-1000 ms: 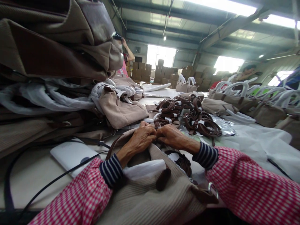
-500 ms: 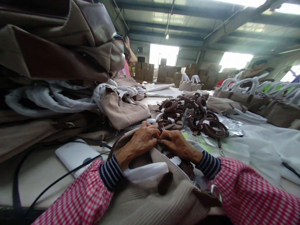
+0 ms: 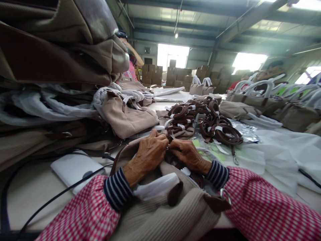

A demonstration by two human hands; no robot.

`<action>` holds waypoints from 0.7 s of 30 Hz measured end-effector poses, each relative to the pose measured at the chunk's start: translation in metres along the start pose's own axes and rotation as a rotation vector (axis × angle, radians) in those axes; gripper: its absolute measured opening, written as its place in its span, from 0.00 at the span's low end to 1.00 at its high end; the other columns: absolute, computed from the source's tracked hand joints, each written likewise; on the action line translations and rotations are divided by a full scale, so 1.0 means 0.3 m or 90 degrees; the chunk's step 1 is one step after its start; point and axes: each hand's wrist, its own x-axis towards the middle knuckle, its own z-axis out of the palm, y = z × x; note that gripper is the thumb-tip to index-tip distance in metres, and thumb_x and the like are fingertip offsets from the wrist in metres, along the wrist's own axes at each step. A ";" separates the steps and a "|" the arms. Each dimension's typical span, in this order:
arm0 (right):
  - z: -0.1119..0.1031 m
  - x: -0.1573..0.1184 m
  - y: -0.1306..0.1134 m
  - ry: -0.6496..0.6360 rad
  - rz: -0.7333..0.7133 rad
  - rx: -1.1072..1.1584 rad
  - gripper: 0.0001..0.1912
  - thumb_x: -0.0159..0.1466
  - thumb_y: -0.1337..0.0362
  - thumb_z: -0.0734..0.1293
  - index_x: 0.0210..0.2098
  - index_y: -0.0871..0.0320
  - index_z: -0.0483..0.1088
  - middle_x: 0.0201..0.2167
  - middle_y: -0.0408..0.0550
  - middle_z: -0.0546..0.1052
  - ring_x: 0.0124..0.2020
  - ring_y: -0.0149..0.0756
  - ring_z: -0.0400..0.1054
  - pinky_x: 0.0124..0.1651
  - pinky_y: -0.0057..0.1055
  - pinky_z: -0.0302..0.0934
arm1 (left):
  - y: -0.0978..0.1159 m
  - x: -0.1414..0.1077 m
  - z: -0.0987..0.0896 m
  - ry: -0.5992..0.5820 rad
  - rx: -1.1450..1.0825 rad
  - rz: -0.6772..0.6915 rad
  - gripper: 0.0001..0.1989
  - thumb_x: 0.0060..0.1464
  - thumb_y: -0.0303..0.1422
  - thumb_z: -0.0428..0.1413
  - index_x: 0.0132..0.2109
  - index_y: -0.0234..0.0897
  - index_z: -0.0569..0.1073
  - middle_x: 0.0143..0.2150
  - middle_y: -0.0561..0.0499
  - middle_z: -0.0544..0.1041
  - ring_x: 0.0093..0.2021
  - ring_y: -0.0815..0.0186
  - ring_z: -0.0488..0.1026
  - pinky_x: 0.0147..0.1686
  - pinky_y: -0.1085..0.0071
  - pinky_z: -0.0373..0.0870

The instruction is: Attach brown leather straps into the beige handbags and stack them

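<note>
A beige ribbed handbag (image 3: 185, 214) lies in front of me, its top zipper (image 3: 189, 179) undone. My left hand (image 3: 151, 152) is closed over the far end of the bag's opening, fingers bent and pinching its edge. Fingertip to fingertip with it, my right hand (image 3: 189, 154) pinches something small at that same end; a thin pale bit sticks up by the fingers, too small to name. A handle wrapped in white film (image 3: 159, 185) lies across the bag. On the bag's near right end is a brown tab with a metal ring (image 3: 225, 197).
Coiled brown straps (image 3: 227, 134) are heaped beyond my hands. Stacked bags (image 3: 57, 57) rise high at left, above a white device (image 3: 75, 169) and a black cord (image 3: 50, 204). White sheeting (image 3: 281, 157) covers the right side. A person (image 3: 131, 60) stands behind the stack.
Both hands stay at the bag's far end, with small finger shifts; a thin pale bit now shows by the right fingers. The view has shifted slightly. The person behind has lowered a raised hand.
</note>
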 end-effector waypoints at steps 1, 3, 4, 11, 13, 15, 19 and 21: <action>0.000 0.000 0.001 -0.002 -0.005 -0.010 0.06 0.67 0.72 0.65 0.33 0.57 0.70 0.30 0.43 0.75 0.32 0.32 0.69 0.38 0.27 0.58 | 0.005 0.000 0.001 -0.001 0.011 -0.008 0.07 0.64 0.26 0.52 0.41 0.38 0.74 0.43 0.44 0.75 0.50 0.52 0.67 0.38 0.64 0.69; 0.001 0.000 0.002 -0.005 -0.018 -0.027 0.07 0.66 0.73 0.64 0.32 0.58 0.69 0.29 0.43 0.75 0.32 0.32 0.68 0.37 0.27 0.58 | 0.010 0.002 0.005 -0.012 0.021 -0.012 0.08 0.65 0.26 0.51 0.42 0.38 0.75 0.42 0.43 0.74 0.49 0.52 0.67 0.37 0.64 0.69; 0.002 0.000 0.002 -0.004 -0.026 -0.034 0.08 0.66 0.74 0.64 0.32 0.58 0.68 0.29 0.43 0.74 0.32 0.32 0.67 0.37 0.27 0.57 | 0.011 0.004 0.007 -0.018 0.020 -0.010 0.09 0.66 0.26 0.50 0.42 0.38 0.75 0.42 0.43 0.74 0.49 0.51 0.67 0.36 0.63 0.68; -0.010 0.010 -0.014 -0.054 -0.030 -0.103 0.09 0.64 0.76 0.64 0.32 0.57 0.66 0.30 0.43 0.73 0.31 0.32 0.64 0.36 0.27 0.55 | -0.011 0.007 0.019 -0.012 -0.017 0.017 0.12 0.66 0.25 0.49 0.41 0.38 0.77 0.43 0.43 0.74 0.50 0.52 0.65 0.37 0.64 0.68; -0.024 0.019 -0.024 -0.079 -0.019 -0.102 0.08 0.65 0.76 0.65 0.33 0.57 0.67 0.30 0.43 0.74 0.31 0.32 0.65 0.37 0.27 0.55 | -0.022 0.003 0.017 -0.009 -0.050 0.023 0.10 0.66 0.27 0.50 0.41 0.39 0.77 0.43 0.45 0.75 0.50 0.53 0.66 0.41 0.64 0.69; -0.047 0.028 -0.038 -0.100 -0.003 -0.086 0.06 0.67 0.74 0.66 0.35 0.58 0.69 0.32 0.44 0.75 0.33 0.32 0.67 0.38 0.27 0.57 | -0.032 0.000 0.017 -0.003 -0.094 0.029 0.09 0.66 0.29 0.51 0.41 0.38 0.76 0.45 0.45 0.76 0.50 0.54 0.67 0.45 0.62 0.69; -0.110 0.031 -0.078 -0.138 0.027 -0.107 0.04 0.70 0.72 0.65 0.40 0.58 0.71 0.35 0.45 0.76 0.36 0.34 0.70 0.41 0.28 0.58 | -0.036 -0.002 0.016 0.061 -0.181 0.040 0.07 0.64 0.30 0.51 0.39 0.39 0.73 0.44 0.45 0.76 0.51 0.53 0.67 0.52 0.57 0.68; -0.142 0.021 -0.101 -0.159 0.035 -0.139 0.08 0.69 0.74 0.63 0.43 0.59 0.71 0.37 0.47 0.77 0.37 0.35 0.70 0.42 0.29 0.58 | -0.035 -0.005 0.008 0.096 -0.261 0.030 0.07 0.65 0.32 0.50 0.39 0.39 0.72 0.45 0.45 0.76 0.52 0.53 0.67 0.54 0.56 0.67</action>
